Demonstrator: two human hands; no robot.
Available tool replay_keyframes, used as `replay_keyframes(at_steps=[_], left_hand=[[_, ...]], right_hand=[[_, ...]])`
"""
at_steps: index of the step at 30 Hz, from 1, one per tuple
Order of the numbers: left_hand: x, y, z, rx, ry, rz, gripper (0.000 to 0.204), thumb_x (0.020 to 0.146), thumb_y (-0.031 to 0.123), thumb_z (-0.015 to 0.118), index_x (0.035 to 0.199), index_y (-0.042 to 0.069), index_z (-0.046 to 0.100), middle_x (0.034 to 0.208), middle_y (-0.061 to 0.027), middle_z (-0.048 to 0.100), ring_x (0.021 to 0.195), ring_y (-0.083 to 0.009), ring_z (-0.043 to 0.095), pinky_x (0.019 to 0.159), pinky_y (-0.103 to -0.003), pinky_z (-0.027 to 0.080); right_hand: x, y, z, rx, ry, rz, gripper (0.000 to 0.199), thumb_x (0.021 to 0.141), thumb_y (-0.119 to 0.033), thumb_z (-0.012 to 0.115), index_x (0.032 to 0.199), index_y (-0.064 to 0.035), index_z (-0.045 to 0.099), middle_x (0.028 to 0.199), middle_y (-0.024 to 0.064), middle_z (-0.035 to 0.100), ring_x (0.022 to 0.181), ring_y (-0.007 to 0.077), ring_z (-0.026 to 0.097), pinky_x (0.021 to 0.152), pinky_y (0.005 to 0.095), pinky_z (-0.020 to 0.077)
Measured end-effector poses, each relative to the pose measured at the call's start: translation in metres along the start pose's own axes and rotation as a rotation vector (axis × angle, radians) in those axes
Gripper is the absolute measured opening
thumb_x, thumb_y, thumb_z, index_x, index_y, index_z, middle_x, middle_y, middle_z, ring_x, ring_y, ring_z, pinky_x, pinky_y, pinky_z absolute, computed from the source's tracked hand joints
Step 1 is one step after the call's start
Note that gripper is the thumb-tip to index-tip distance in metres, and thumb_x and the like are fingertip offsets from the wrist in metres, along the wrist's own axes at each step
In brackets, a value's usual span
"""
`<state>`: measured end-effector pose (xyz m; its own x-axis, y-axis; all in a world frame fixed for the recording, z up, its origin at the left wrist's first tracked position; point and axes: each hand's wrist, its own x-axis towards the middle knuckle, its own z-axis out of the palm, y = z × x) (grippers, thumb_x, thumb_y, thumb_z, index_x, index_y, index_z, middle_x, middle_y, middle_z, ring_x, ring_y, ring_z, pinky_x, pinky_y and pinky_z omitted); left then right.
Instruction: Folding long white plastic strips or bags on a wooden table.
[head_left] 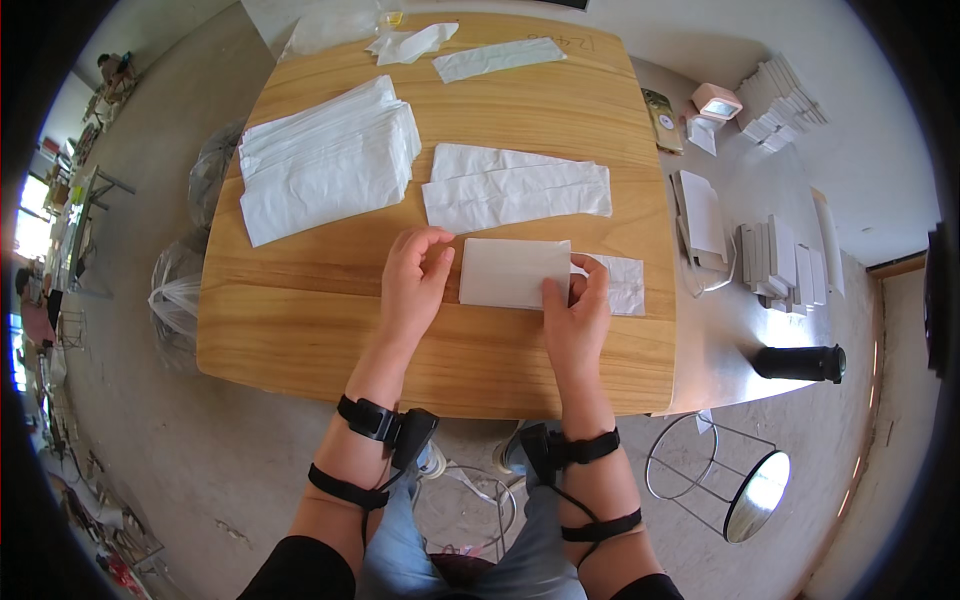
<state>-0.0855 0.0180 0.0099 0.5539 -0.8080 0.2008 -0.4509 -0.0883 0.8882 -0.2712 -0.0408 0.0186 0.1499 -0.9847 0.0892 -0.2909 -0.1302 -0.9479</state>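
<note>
A flat white rectangular packet [512,272] lies on the wooden table [300,340] in front of me. My right hand [578,312] pinches its lower right edge, where a crinkled white wrapper [625,285] sticks out to the right. My left hand [415,280] rests on the wood just left of the packet, fingers bent and apart, holding nothing. Both wrists carry black straps with small devices.
A thick pile of white bags [325,160] lies at the left back, two flattened ones [515,188] in the middle, more at the far edge. A grey side table [760,330] at the right holds stacked white boxes [782,262], a black cylinder [800,362] and a pink device [716,101]. A wire stool [720,480] stands below.
</note>
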Motion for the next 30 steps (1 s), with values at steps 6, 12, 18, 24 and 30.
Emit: replay_keyframes(at_steps=[6,12,18,24,30], left_hand=[[-0.007,-0.010,0.007,0.243,-0.016,0.254,0.022,0.082,0.005,0.072,0.104,0.009,0.069,0.114,-0.0077,0.061,0.105,-0.0266,0.057,0.086,-0.035,0.049],[-0.008,-0.013,0.006,0.337,-0.029,0.304,0.024,0.081,0.005,0.073,0.105,0.009,0.070,0.113,-0.0092,0.060,0.104,-0.0281,0.057,0.086,-0.037,0.050],[-0.007,-0.013,0.005,0.261,0.003,0.194,0.023,0.081,0.006,0.072,0.104,0.008,0.070,0.114,-0.0094,0.061,0.105,-0.0288,0.057,0.087,-0.038,0.049],[-0.008,-0.012,0.006,0.322,0.012,0.277,0.025,0.078,0.009,0.075,0.103,0.010,0.071,0.107,-0.0075,0.062,0.102,-0.0289,0.058,0.090,-0.042,0.045],[-0.009,-0.015,0.005,0.406,-0.015,0.326,0.028,0.079,0.009,0.075,0.107,0.010,0.071,0.114,-0.0082,0.060,0.106,-0.0286,0.057,0.092,-0.042,0.046]], right_hand=[[0.003,0.004,-0.001,-0.188,0.010,0.010,0.038,0.086,-0.005,0.065,0.120,-0.0047,0.047,0.073,0.0074,0.065,0.060,0.0206,0.059,0.058,0.0340,0.0455],[0.002,0.007,0.001,-0.338,0.010,-0.062,0.040,0.086,-0.008,0.066,0.121,-0.0054,0.047,0.076,0.0073,0.068,0.061,0.0244,0.062,0.058,0.0376,0.0474],[0.003,0.009,-0.003,-0.409,0.029,-0.100,0.041,0.084,-0.007,0.067,0.120,-0.0062,0.047,0.073,0.0062,0.066,0.061,0.0266,0.063,0.056,0.0392,0.0464],[0.004,0.015,-0.004,-0.486,0.048,-0.154,0.043,0.082,-0.007,0.069,0.119,-0.0069,0.047,0.071,0.0059,0.065,0.062,0.0278,0.063,0.055,0.0401,0.0460],[0.005,0.015,-0.002,-0.539,0.038,-0.158,0.042,0.082,-0.008,0.070,0.118,-0.0070,0.048,0.070,0.0058,0.064,0.063,0.0283,0.063,0.055,0.0403,0.0462]])
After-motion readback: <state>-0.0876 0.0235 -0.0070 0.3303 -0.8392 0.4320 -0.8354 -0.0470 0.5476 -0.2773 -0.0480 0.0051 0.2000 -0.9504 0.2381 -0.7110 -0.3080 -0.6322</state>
